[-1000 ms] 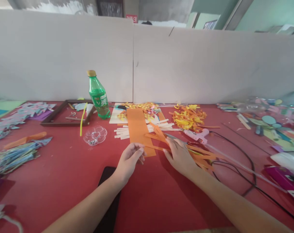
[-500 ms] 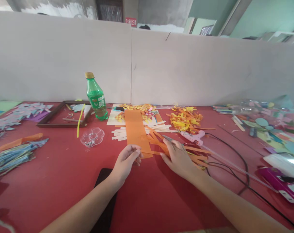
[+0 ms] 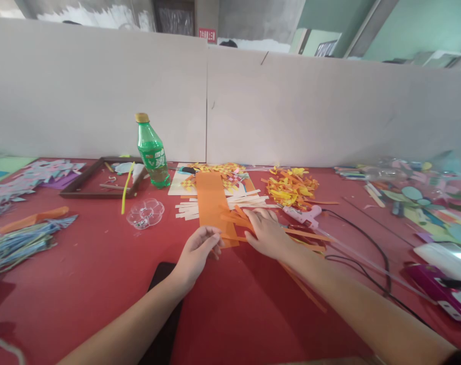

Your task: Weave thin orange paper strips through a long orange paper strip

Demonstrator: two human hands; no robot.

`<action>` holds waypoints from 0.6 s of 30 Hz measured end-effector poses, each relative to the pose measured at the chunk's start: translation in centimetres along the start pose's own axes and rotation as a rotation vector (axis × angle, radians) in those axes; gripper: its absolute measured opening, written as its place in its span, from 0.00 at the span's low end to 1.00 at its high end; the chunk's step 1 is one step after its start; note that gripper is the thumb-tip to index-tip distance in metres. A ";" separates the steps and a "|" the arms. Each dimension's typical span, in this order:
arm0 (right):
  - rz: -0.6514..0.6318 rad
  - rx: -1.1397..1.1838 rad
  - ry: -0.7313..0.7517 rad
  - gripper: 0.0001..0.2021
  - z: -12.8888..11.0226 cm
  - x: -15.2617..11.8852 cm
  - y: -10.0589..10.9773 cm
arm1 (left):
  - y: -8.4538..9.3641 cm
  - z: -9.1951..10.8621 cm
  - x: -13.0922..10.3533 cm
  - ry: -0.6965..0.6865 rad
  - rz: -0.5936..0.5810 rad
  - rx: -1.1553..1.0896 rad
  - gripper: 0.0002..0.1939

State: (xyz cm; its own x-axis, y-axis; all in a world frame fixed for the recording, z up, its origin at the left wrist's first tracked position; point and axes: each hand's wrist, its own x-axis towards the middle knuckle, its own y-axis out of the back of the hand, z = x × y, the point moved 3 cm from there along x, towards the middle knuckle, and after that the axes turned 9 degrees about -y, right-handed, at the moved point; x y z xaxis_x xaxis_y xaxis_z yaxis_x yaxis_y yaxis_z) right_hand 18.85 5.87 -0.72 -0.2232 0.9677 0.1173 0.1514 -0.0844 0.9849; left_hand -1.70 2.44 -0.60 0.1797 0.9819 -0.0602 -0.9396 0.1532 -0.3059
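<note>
My left hand [image 3: 200,253] rests at the near edge of a long orange paper sheet [image 3: 211,203], its fingers curled and pinched together; what they hold, if anything, is too small to make out. To the right, my right hand [image 3: 266,233] is closed on a bunch of orange paper strips [image 3: 236,218]. Some of these strips reach over the sheet, and others stick out to the right beneath the hand and forearm. Cream strips [image 3: 188,208] lie under and beside the sheet.
A green bottle [image 3: 154,159] stands behind a clear flower-shaped dish [image 3: 145,213] and beside a brown frame [image 3: 97,194]. A pink glue gun [image 3: 302,215] with its cable, orange-yellow curls [image 3: 291,187], a black phone [image 3: 162,304] and a magenta device [image 3: 439,289] surround my arms.
My right hand has moved slightly left with the orange strips, which now reach over the sheet. The grey blade tip near it no longer shows. My left hand has stayed put.
</note>
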 end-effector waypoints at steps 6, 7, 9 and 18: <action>-0.012 0.055 0.017 0.29 0.2 -1.2 -0.2 | -0.1 0.1 0.0 -0.001 0.004 -0.002 0.15; -0.020 0.057 0.009 0.31 0.3 -1.3 -0.1 | -0.1 0.1 0.0 0.001 0.005 -0.003 0.15; -0.056 0.060 -0.026 0.36 0.5 -1.5 0.3 | 0.0 0.1 0.0 0.004 0.008 -0.004 0.15; -0.234 0.094 0.035 0.52 2.1 -2.8 2.3 | 0.0 0.0 0.0 0.005 -0.001 -0.002 0.15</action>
State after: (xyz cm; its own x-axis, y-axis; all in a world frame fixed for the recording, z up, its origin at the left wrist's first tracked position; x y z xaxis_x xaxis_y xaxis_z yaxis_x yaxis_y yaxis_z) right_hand 21.81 3.43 0.92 -0.2959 0.9493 -0.1065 0.1804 0.1650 0.9697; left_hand -1.72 2.43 -0.63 0.1820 0.9812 -0.0649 -0.9389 0.1538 -0.3081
